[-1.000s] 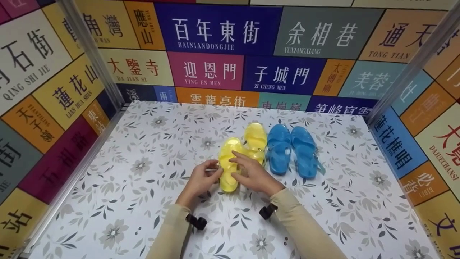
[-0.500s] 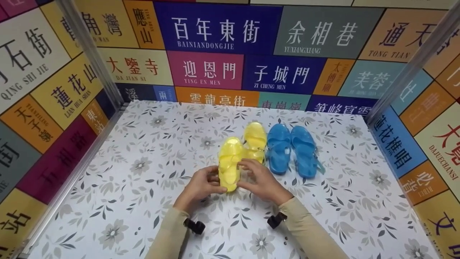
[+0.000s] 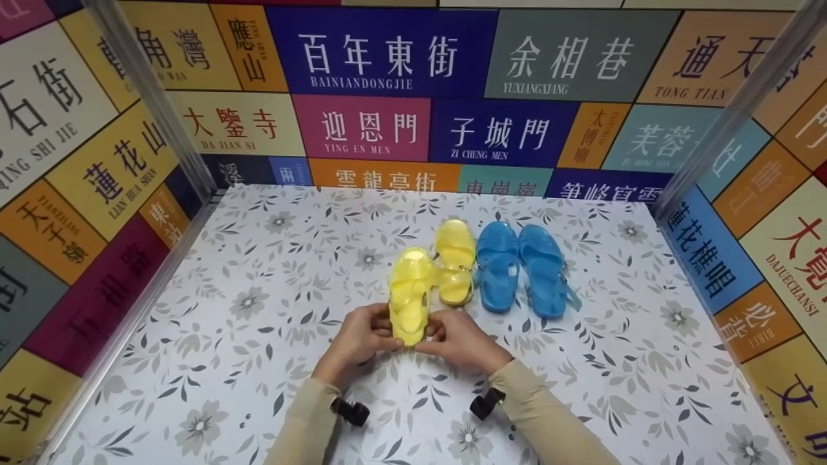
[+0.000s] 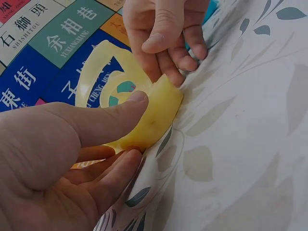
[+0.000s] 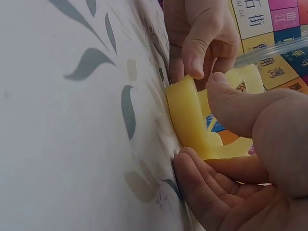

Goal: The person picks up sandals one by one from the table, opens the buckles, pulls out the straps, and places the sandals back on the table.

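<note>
In the head view the nearer yellow sandal lies on the floral surface, toe pointing away. At its heel, my left hand grips the left side and my right hand the right side. The left wrist view has my left thumb on the heel of the sandal, fingers low beside it. From the right wrist, my right thumb is over the heel's other side, fingertips near the surface. Just right of this sandal, a second yellow sandal lies slightly farther back.
Two blue sandals lie side by side, right of the yellow ones. White cloth with grey flowers and leaves covers the surface. Panels with colourful place-name signs enclose the back and sides. A dark band device sits on each wrist.
My right hand has come off the top of the nearer yellow sandal and down to its heel's right side. My left hand stays at the left, its thumb now at the heel. The sandal barely moves.
</note>
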Available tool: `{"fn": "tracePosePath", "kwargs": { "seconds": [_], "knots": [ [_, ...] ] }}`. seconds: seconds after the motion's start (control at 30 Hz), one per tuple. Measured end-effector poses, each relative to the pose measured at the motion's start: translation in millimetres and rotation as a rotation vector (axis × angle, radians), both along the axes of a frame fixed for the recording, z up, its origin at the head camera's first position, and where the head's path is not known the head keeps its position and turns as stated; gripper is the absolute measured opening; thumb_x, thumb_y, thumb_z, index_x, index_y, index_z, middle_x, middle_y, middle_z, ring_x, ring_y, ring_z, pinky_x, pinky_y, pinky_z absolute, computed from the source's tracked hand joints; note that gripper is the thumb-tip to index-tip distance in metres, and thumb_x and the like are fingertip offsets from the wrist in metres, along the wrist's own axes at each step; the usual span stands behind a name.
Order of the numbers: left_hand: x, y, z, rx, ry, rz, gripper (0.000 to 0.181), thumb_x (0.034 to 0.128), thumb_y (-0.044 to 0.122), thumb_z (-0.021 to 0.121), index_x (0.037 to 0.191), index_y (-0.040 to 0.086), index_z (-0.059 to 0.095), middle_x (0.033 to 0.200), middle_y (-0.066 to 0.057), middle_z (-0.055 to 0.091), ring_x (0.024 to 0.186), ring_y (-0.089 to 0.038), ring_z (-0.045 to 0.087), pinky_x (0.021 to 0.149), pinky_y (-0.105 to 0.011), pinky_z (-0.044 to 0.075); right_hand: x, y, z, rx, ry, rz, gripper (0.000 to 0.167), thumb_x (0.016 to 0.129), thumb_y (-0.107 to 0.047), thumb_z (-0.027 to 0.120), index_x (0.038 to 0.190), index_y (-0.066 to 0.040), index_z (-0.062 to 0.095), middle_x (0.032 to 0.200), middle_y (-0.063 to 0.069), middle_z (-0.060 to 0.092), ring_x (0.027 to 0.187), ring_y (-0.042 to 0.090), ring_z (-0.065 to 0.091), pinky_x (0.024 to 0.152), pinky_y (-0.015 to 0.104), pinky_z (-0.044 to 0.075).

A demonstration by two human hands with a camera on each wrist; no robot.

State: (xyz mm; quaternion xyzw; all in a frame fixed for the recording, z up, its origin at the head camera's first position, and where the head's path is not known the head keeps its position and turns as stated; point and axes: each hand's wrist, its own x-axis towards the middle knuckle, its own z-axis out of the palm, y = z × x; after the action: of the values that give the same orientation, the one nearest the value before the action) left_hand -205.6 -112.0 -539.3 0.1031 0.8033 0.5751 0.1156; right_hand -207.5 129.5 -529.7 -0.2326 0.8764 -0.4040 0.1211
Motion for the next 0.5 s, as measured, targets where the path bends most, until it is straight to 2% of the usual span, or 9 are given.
{"fn": "tracePosePath", "kwargs": {
  "seconds": [0.17,0.33,0.5],
  "knots": [
    [4.2,2.0,-3.4,0.013,0.019,0.009,0.068,0.0776,-0.006,0.088,0.140,-0.007,0.060,0.120,-0.020,0.073,0.106,-0.030,0.073,0.091,-0.036,0.061,3.7,-7,-4.5,-0.020,-0.015,-0.019,0.024,0.087,-0.028,0.087,0.094,-0.012,0.070,0.083,-0.004,0.066,0.073,0.010,0.060,0.064,0.025,0.052],
    [5.1,4.2,-3.5,0.038,0.032,0.025,0.069,0.0769,-0.010,0.086,0.140,-0.008,0.058,0.123,-0.024,0.071,0.106,-0.032,0.073,0.092,-0.038,0.061,6.5,-13,-5.9,-0.025,0.016,-0.076,0.026,0.085,-0.025,0.089,0.094,-0.010,0.069,0.082,-0.003,0.067,0.071,0.009,0.062,0.063,0.025,0.053],
    [5.3,4.4,-3.0,0.038,0.063,0.021,0.068,0.0759,-0.011,0.086,0.138,-0.010,0.059,0.119,-0.024,0.072,0.103,-0.032,0.074,0.090,-0.037,0.062,7.4,-17,-7.7,-0.020,0.042,-0.124,0.025,0.085,-0.024,0.088,0.092,-0.011,0.068,0.078,-0.005,0.065,0.067,0.007,0.059,0.059,0.024,0.050]
  ]
}}
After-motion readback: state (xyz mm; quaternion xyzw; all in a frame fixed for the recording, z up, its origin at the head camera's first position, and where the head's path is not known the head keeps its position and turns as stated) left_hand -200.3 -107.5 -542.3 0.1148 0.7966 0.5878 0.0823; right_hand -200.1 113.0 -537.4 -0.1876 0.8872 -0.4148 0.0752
